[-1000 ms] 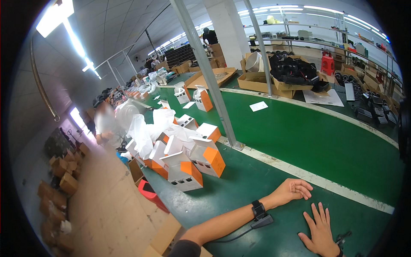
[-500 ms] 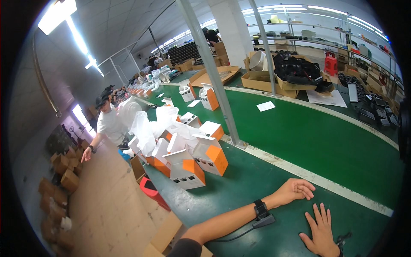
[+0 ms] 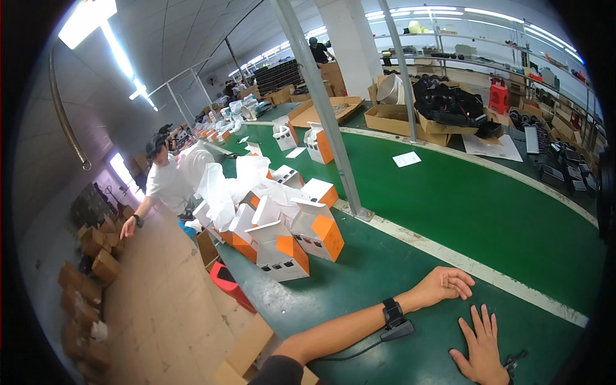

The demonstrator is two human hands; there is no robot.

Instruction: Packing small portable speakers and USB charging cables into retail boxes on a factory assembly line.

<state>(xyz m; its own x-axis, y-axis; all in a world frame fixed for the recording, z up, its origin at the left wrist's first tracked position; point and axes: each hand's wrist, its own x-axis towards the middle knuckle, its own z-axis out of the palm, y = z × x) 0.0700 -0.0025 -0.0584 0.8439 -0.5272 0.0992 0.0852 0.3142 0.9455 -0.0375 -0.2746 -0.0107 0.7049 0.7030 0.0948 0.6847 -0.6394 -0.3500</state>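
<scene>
My left hand (image 3: 443, 285) rests on the green tabletop (image 3: 378, 256), beside the pale strip along the conveyor. Its fingers curl loosely together with nothing visible in them. A black strap with a small device (image 3: 396, 319) is round that wrist, and a cable trails from it. To the lower right, my right hand (image 3: 481, 350) lies flat on the table, fingers spread and empty. Farther left on the table stand several open white-and-orange boxes (image 3: 282, 263), bunched together. Crumpled white plastic bags (image 3: 218, 199) lie over them. Neither hand touches the boxes.
A metal post (image 3: 321, 109) rises at the table edge. Beyond it runs the green conveyor (image 3: 462, 205) with a white card (image 3: 407, 159) and two boxes. A co-worker (image 3: 168, 183) stands at left near a white fan. Cartons (image 3: 106, 266) line the floor; a red bin (image 3: 228, 285) sits below the table.
The view has shifted slightly. The co-worker's head has tilted lower, and a distant person near the pillar stands more in view. My hands have kept their poses.
</scene>
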